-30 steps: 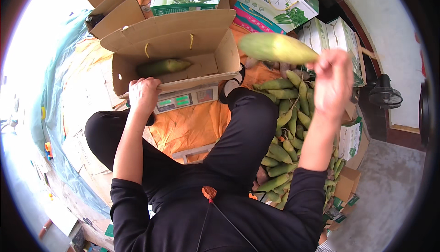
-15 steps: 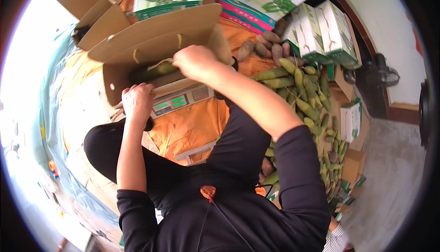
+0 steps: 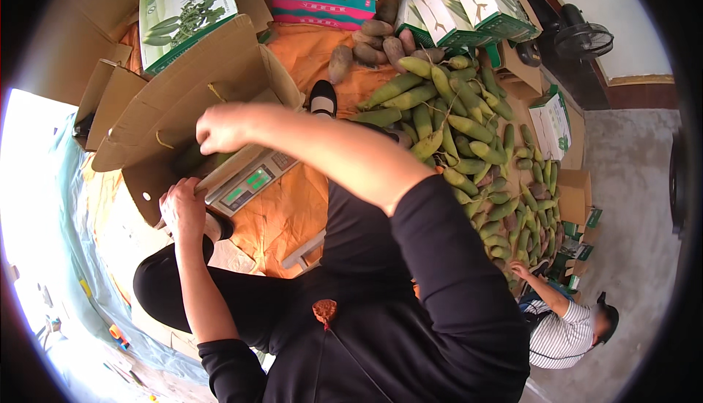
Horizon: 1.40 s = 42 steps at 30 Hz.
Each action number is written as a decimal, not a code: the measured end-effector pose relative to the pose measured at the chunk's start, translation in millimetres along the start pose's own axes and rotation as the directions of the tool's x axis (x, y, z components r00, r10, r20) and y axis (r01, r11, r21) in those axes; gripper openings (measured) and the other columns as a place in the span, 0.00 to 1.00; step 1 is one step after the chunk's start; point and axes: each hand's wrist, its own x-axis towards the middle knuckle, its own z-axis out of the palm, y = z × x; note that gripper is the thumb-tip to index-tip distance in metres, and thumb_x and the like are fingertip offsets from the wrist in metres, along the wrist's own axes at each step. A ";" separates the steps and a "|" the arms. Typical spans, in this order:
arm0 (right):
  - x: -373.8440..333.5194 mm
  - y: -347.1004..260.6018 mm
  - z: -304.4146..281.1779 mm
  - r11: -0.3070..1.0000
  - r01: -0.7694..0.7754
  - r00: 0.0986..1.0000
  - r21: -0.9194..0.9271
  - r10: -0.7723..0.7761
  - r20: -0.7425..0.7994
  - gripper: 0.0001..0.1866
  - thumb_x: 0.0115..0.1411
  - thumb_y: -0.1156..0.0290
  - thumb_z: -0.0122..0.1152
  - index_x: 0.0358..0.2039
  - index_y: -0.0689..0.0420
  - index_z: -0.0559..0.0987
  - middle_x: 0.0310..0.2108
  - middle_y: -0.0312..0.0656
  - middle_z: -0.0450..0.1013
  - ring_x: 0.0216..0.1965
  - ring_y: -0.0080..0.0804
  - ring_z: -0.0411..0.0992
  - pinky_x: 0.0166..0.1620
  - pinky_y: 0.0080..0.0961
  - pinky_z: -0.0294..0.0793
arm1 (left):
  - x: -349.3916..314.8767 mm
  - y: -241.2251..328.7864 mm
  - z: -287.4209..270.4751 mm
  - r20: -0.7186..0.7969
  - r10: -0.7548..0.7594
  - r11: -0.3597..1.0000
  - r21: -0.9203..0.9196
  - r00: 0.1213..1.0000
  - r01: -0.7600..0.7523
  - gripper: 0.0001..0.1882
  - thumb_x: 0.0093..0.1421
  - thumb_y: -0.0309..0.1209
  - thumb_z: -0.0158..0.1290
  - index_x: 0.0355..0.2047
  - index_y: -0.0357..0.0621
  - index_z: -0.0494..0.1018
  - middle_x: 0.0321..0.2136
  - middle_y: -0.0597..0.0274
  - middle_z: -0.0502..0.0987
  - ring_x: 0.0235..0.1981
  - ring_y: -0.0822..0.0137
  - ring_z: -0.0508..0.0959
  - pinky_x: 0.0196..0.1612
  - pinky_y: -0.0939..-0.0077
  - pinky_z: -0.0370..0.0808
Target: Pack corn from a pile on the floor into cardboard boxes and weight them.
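An open brown cardboard box [image 3: 139, 110] with yellow cord handles stands in front of me, its tall back flap raised. My left hand [image 3: 183, 207] grips the box's near edge, fingers over the rim. Over the opening hangs my right hand [image 3: 220, 128], fingers curled together and pointing down; what they hold, if anything, is hidden. A green radish [image 3: 189, 160] lies in the box, partly covered by the right hand and in shadow. Against the box's near side is a digital scale [image 3: 249, 183] with lit green displays.
A large heap of green radishes [image 3: 469, 124] lies on my right, with several reddish-brown tubers [image 3: 366, 53] beyond it. Printed cartons [image 3: 187, 15] stand at the back. A black fan [image 3: 582, 35] is at far right. Another person [image 3: 567, 333] reaches toward the heap from lower right.
My view has turned right, so the box appears farther left. My right hand stays over the box, its fingers now pointing down. The other person has come into fuller view, one arm at the heap.
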 end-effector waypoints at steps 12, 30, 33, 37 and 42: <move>-308.4 235.0 -46.5 0.779 -0.355 0.134 0.517 0.590 -0.797 0.16 0.55 0.63 0.60 0.39 0.60 0.78 0.33 0.44 0.77 0.37 0.34 0.75 0.42 0.26 0.71 | 5.3 6.0 -3.9 0.010 -0.018 1.000 0.001 1.000 0.018 0.09 0.48 0.30 0.58 0.32 0.47 0.77 0.29 0.64 0.77 0.38 0.60 0.75 0.46 0.64 0.66; -385.8 314.2 117.8 0.103 -0.643 -0.194 0.759 0.937 -0.292 0.39 0.56 0.71 0.62 0.65 0.53 0.53 0.59 0.49 0.59 0.55 0.41 0.64 0.50 0.37 0.69 | 1.5 8.5 -5.3 -0.071 -0.011 0.998 -0.060 0.997 0.007 0.05 0.45 0.28 0.58 0.26 0.47 0.78 0.26 0.64 0.77 0.35 0.60 0.76 0.44 0.65 0.67; -381.5 290.9 121.2 0.120 -0.586 -0.101 0.801 0.971 -0.219 0.31 0.56 0.72 0.61 0.59 0.55 0.60 0.52 0.48 0.64 0.49 0.40 0.67 0.44 0.36 0.70 | -0.8 5.4 -6.9 -0.060 -0.028 0.998 -0.065 0.998 0.024 0.07 0.45 0.28 0.59 0.27 0.49 0.78 0.26 0.65 0.76 0.35 0.61 0.76 0.45 0.66 0.67; -385.2 271.1 143.5 0.417 -0.642 0.008 0.643 0.843 -0.538 0.24 0.55 0.76 0.60 0.52 0.57 0.65 0.46 0.48 0.67 0.46 0.42 0.68 0.46 0.37 0.68 | 1.1 6.5 -6.1 -0.061 -0.021 0.999 -0.048 0.998 0.018 0.07 0.46 0.29 0.59 0.29 0.50 0.78 0.27 0.66 0.77 0.36 0.62 0.76 0.45 0.65 0.67; -371.7 250.8 155.2 0.536 -0.634 0.099 0.557 0.771 -0.629 0.23 0.55 0.79 0.59 0.52 0.58 0.66 0.47 0.49 0.67 0.49 0.45 0.67 0.49 0.38 0.67 | 2.2 6.2 -5.5 -0.019 -0.039 0.999 -0.035 0.999 0.038 0.07 0.48 0.29 0.58 0.30 0.52 0.78 0.29 0.68 0.77 0.37 0.64 0.76 0.46 0.64 0.66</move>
